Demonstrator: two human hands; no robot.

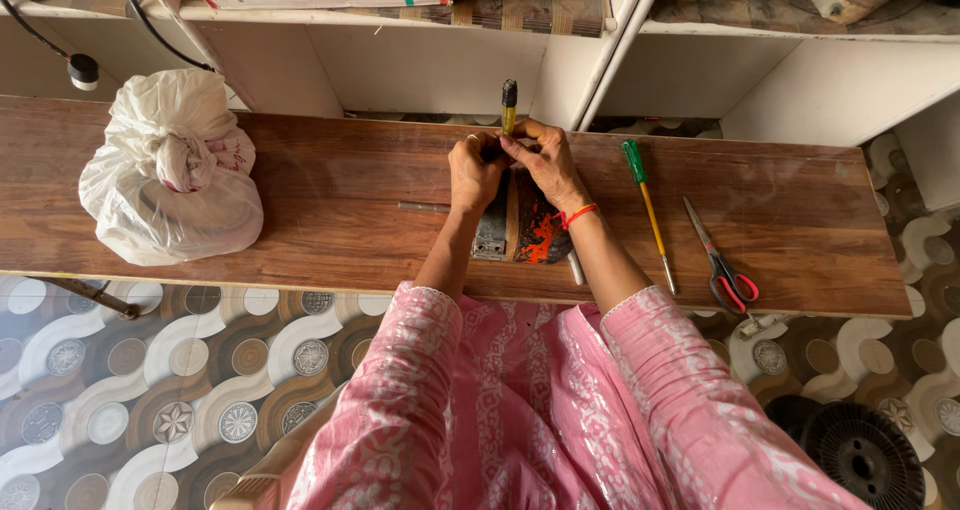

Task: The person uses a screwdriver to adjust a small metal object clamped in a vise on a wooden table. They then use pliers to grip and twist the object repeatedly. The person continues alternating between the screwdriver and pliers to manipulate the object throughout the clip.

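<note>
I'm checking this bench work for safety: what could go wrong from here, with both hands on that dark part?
1. Both hands, left hand and right hand, crowd the yellow-handled tool over the dark metal part; a slip could jab a finger.
2. The red-handled scissors and green-handled screwdriver lie near the wooden board's front edge; an elbow might knock them off.

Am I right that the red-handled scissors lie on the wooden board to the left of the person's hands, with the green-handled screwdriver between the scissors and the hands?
Not quite: the head view shows the red-handled scissors on the wooden board to the right of the person's hands, not the left. The green-handled screwdriver does lie between them and the right hand; the left hand is beside it.
</note>
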